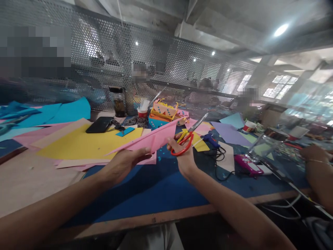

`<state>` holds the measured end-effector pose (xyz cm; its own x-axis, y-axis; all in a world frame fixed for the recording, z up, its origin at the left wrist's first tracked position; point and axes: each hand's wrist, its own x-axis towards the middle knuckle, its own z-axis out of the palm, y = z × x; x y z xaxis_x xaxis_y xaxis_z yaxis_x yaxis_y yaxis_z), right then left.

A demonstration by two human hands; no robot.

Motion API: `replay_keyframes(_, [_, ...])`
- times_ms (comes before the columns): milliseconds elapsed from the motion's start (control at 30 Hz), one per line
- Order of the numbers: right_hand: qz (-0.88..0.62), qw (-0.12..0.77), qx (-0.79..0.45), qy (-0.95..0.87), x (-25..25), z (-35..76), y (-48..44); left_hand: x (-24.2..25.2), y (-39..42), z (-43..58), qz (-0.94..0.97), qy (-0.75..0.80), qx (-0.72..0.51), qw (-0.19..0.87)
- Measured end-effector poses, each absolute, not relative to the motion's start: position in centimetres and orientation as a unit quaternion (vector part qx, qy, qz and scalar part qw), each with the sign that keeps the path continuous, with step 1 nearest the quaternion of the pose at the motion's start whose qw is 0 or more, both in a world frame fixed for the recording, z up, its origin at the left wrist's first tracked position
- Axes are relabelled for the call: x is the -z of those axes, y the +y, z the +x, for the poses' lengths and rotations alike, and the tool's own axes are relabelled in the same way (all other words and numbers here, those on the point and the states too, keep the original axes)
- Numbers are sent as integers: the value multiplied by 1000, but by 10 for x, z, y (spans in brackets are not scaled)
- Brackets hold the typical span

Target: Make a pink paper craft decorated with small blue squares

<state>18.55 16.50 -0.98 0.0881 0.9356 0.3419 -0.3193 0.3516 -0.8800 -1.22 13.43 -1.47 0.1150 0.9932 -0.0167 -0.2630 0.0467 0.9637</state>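
Note:
A sheet of pink paper [153,138] is held up at a slant over the blue table [145,194]. My left hand [127,158] grips its lower edge, thumb on top and fingers underneath. Red-and-yellow-handled scissors [191,139] are in my right hand [183,154], their blades pointing up and away to the right. The right fingers are closed about the scissor handles and also seem to touch the right end of the pink paper. Behind the paper stands a decorated paper box [158,119] in blue and orange.
Yellow paper [73,139] lies left, with a black phone [100,125] on it. A blue glue gun [211,140] with its cable, a glass jar [267,144] and a magenta power strip [248,166] are right. Another person's hand [316,156] is far right. Perforated metal screen [161,69] stands behind.

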Motion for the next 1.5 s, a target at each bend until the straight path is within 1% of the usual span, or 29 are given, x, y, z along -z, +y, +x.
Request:
replay_keyframes(100, [-327,654,-471,-493,15,181,162,18,134,-16,425,426,-551,578])
replay_keyframes(367, [-319,645,-467,-513,19,180,161,21,134,-23,435,418,-553,575])
replay_keyframes(533, [-333,623,-459,-538,16,180,160,22,134,-24,418,473,-533,564])
replay_keyframes(700, [-330,608,-426,-584,17,189,155,20,141,-35,402,480,-561,541])
replay_keyframes(733, [-331,592,-421,-602,16,192,153,19,143,-37,402,481,-563,538])
replay_keyframes(800, [-343,531,-419,-652,11,200,147,16,147,-42,401,480,-570,533])
replay_keyframes(900, [-354,391,-472,-706,0,209,136,12,152,-50,398,465,-593,524])
replay_keyframes(967, [-361,268,-523,-725,-7,213,129,10,155,-55,396,454,-610,515])
replay_keyframes(1000, [-369,222,-532,-729,-10,214,127,9,156,-57,394,451,-618,510])
replay_keyframes(1067, [-377,161,-538,-737,-14,216,124,7,158,-62,389,448,-627,505])
replay_keyframes(1233, [-353,97,-558,-745,-16,217,129,3,162,-70,390,428,-637,509])
replay_keyframes(1400, [-378,88,-569,-725,-16,217,133,-2,162,-73,362,420,-659,509])
replay_keyframes(1500, [-392,91,-563,-722,-17,216,134,-4,159,-70,366,424,-650,513])
